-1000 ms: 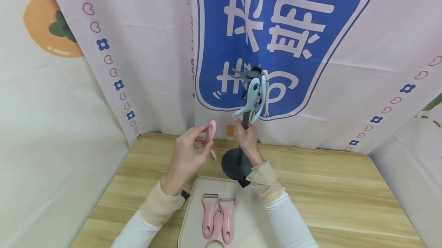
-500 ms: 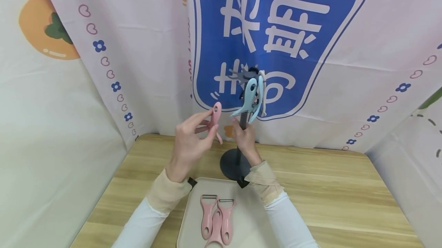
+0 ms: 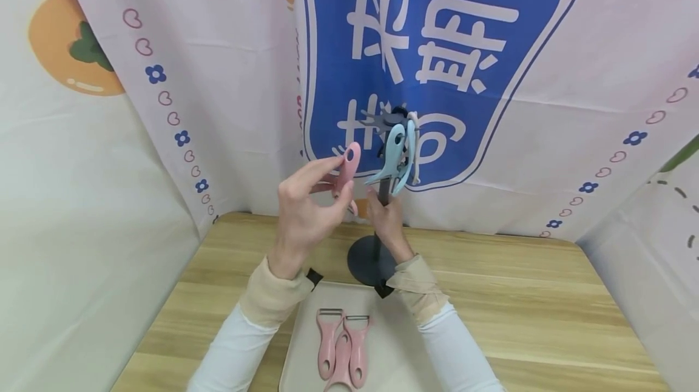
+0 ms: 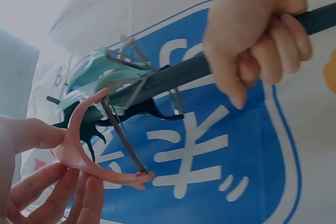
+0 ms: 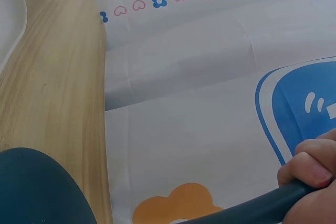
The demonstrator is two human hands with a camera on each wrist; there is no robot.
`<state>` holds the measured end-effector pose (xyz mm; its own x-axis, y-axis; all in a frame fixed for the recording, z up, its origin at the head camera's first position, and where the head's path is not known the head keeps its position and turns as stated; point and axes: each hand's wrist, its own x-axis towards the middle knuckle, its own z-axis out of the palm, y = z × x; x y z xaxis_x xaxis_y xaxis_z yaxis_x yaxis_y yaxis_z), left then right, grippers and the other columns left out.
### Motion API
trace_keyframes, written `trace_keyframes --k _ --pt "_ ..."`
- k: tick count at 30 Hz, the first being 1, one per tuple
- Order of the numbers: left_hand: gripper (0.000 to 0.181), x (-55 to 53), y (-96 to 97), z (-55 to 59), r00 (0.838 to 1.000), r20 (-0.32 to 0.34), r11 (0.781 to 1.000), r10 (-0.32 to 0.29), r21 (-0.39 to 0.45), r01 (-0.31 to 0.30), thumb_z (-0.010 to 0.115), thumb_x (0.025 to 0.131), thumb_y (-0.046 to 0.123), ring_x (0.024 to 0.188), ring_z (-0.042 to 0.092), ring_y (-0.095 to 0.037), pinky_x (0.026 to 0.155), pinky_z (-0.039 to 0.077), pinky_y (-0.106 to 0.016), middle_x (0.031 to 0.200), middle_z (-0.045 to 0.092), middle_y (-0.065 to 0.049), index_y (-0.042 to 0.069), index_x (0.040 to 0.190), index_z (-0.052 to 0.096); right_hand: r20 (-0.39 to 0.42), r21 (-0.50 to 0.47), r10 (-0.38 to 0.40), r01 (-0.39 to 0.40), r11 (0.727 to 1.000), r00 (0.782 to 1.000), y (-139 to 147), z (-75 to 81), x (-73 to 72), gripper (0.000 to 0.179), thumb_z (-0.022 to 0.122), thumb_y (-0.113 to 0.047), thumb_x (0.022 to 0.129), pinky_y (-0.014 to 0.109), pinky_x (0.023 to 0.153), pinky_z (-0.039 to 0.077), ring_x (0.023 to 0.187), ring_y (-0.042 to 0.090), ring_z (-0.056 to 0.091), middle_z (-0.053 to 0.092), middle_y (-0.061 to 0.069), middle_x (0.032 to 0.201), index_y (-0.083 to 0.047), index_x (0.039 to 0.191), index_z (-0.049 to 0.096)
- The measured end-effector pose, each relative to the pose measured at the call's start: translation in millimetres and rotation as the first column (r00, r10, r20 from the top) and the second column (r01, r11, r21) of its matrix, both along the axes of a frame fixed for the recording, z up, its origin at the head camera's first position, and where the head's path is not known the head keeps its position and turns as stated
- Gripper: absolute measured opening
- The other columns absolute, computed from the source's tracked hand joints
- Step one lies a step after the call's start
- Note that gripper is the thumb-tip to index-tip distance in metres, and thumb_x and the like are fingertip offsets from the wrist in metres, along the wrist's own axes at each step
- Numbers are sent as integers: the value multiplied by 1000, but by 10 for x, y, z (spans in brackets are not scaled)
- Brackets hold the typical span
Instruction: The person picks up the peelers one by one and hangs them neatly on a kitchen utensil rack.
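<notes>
My left hand (image 3: 306, 213) pinches a pink peeler (image 3: 349, 167) by its handle, with the hole end up, just left of the stand's top. In the left wrist view the pink peeler (image 4: 86, 163) shows its forked head and metal blade. My right hand (image 3: 386, 222) grips the pole of a dark rack stand (image 3: 377, 249), fingers curled round it below the hooks. Light blue peelers (image 3: 394, 152) hang from the stand's hooks, beside a paler one (image 3: 416, 149). In the right wrist view only part of the right hand (image 5: 310, 171) shows, on the pole (image 5: 252, 205).
A beige tray (image 3: 404, 343) lies in front of the stand's round base, between my forearms. Several pink peelers (image 3: 327, 343) rest together in it. The wooden table (image 3: 508, 295) reaches back to a printed cloth (image 3: 262, 107) right behind the stand.
My left hand has risen and moved right with the pink peeler, bringing it close to the stand's hooks. My right hand keeps its grip on the pole.
</notes>
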<state>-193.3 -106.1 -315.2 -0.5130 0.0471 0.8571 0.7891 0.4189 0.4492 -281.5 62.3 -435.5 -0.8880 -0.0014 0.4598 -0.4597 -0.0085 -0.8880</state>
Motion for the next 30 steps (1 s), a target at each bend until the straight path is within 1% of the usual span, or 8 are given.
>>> trace_keyframes --k 6,10,15,18,22,25,27,30 --pt "41 -11 69 119 999 -27 999 -23 27 23 84 90 9 88 78 -23 75 65 -35 122 77 -15 4 130 75 -39 -26 7 -8 1000 999 5 -2 -18 39 52 -16 110 25 44 27 41 6 33 40 -12 52 -10 72 50" --pt "39 -20 113 181 999 -39 998 -31 47 32 84 91 10 86 77 -22 76 65 -34 120 76 -16 3 128 76 -26 -21 -11 11 1000 1000 11 -5 -16 42 55 -20 109 25 44 27 42 7 34 41 -11 52 -10 68 50" --pt "38 -43 170 223 998 -50 996 -32 76 36 84 90 10 83 76 -23 75 65 -35 117 77 -16 1 126 77 13 37 -66 65 997 998 7 -5 -1 44 56 -24 108 25 45 27 43 8 37 44 -9 52 -11 67 52" --pt "36 -56 212 240 997 -70 997 -30 75 35 84 90 10 81 77 -23 74 64 -34 116 78 -16 0 124 77 31 76 -87 85 994 996 5 -3 10 45 56 -24 109 25 47 29 45 9 38 44 -8 53 -7 68 53" --pt "33 -81 279 259 995 -96 997 -25 65 31 83 91 10 82 78 -22 74 64 -32 116 79 -16 0 121 77 48 117 -112 106 987 992 5 4 15 35 56 -15 105 26 50 31 48 10 39 44 -7 55 0 74 56" --pt "32 -104 317 275 994 -107 997 -23 72 30 83 91 9 83 79 -24 74 64 -33 116 79 -17 -1 120 77 66 126 -123 114 985 990 -1 13 1 20 55 -7 97 26 52 32 50 11 40 45 -7 57 -1 79 60" --pt "32 -114 329 280 994 -111 997 -21 77 30 83 90 8 84 79 -25 74 64 -34 116 79 -18 -2 120 78 74 115 -119 110 987 990 -7 13 -4 15 56 -5 94 27 53 33 50 11 40 46 -7 57 1 83 63" --pt "31 -124 344 280 993 -113 996 -27 83 36 83 90 8 84 79 -25 73 64 -34 116 79 -18 -2 119 78 70 79 -105 100 992 992 -13 -7 -13 13 57 -5 95 27 53 34 51 12 42 47 -8 57 1 86 67"
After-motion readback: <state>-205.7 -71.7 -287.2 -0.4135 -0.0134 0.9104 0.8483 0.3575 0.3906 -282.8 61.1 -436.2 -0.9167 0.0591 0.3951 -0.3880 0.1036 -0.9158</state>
